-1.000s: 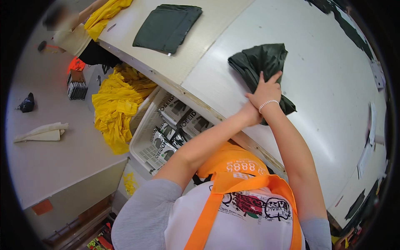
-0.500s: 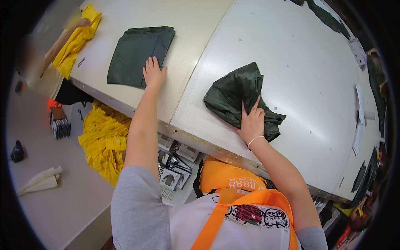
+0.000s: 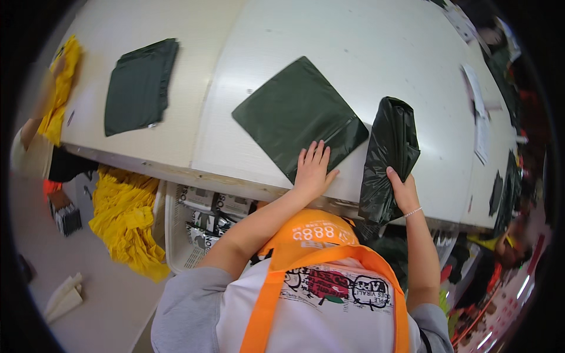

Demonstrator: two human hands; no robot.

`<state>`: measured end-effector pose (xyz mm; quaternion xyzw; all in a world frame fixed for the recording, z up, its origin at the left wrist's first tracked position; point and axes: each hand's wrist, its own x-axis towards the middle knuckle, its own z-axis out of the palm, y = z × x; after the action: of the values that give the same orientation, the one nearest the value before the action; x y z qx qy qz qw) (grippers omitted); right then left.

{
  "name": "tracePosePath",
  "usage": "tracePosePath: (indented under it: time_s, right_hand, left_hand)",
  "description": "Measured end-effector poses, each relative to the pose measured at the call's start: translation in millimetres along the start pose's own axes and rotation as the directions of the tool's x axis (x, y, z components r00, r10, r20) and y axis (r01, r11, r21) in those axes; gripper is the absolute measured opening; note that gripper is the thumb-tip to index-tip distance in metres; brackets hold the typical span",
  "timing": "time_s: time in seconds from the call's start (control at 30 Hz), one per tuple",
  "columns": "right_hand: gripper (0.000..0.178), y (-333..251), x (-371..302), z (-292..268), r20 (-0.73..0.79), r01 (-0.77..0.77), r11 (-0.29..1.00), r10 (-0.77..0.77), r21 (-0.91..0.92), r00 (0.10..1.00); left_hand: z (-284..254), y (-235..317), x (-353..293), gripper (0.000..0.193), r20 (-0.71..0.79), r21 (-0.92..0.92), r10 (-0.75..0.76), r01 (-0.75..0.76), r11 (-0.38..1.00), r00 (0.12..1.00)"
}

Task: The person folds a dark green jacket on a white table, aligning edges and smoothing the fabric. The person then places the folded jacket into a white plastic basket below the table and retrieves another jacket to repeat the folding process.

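A folded, diamond-turned square of dark green shiny fabric [image 3: 294,109] lies flat in the middle of the table. My left hand [image 3: 315,170] rests on its near right edge, fingers stretched out. To the right, my right hand [image 3: 405,193] grips a bunched dark green shiny cloth [image 3: 385,153], thumb on top and the other fingers hidden behind it. The bunch stands gathered in folds, its lower end hanging over the table's front edge. A folded dark green stack [image 3: 140,88] lies farther left, apart from both hands.
The white table [image 3: 235,156] has a seam on its left side. Below its front edge are a white crate [image 3: 176,238] of packets and a yellow cloth heap [image 3: 126,220]. Another person's hand holds yellow cloth [image 3: 62,88] at far left. Papers [image 3: 477,115] lie at the right.
My left hand has left the folded stack and now lies on a flat square in the middle. My right hand has lifted a bunched cloth at the table's edge. The view has shifted right.
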<state>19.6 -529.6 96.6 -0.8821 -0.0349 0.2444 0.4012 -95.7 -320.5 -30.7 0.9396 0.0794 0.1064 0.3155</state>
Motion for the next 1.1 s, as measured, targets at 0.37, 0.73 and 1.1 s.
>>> tracePosePath:
  time_s: [0.37, 0.73, 1.1]
  right_hand:
    - [0.045, 59, -101, -43, -0.093, 0.194, 0.955, -0.219, -0.223, 0.971]
    - [0.073, 16, -85, -24, 0.624, 0.675, 0.598, -0.343, -0.431, 0.702]
    - [0.056, 17, 4, 19, 0.567, 0.497, 0.785, -0.232, -0.371, 0.790]
  left_hand:
    - [17, -2, 24, 0.023, -0.031, -0.027, 0.175, -0.175, 0.984, 0.984]
    - [-33, 4, 76, 0.015, 0.002, -0.373, -0.009, 0.010, 0.928, 1.000]
    - [-90, -29, 36, 0.028, 0.161, -0.699, -0.289, 0.316, 0.642, 0.944]
